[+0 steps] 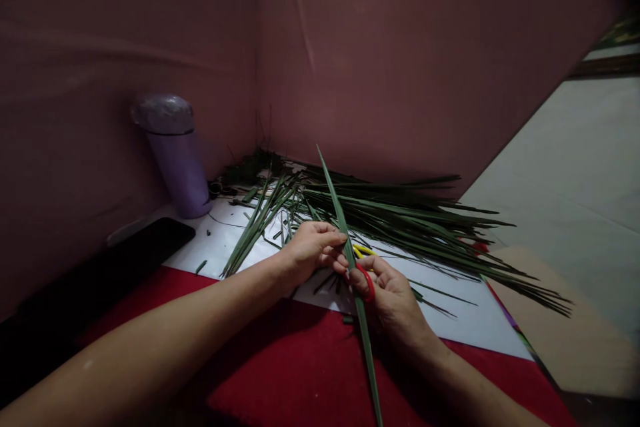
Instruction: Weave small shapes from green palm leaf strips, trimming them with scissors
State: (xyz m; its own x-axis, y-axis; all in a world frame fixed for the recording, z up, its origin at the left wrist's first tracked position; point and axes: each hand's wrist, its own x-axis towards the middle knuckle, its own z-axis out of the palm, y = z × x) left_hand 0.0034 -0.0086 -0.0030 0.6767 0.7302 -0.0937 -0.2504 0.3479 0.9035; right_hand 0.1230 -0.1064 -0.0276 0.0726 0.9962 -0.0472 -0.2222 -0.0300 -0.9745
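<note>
My left hand (316, 247) pinches a long narrow green leaf (336, 203) between thumb and fingers. The leaf's pointed tip rises toward the wall and its other end runs down past the front edge of the view. My right hand (393, 290) is closed on scissors with one red handle loop (369, 283) and one yellow loop, the thumb through the red one. The scissor blades are hidden behind the leaf and fingers, so I cannot tell whether they touch the leaf. Small cut leaf pieces (347, 319) lie below the hands.
A large pile of long leaves (415, 213) spreads behind my hands, with a smaller bundle (260, 227) left of it. A purple tumbler (177, 167) and a dark phone-like slab (150, 247) stand and lie at left. White sheet (480, 313) covers red cloth (280, 360); pinkish walls close the back.
</note>
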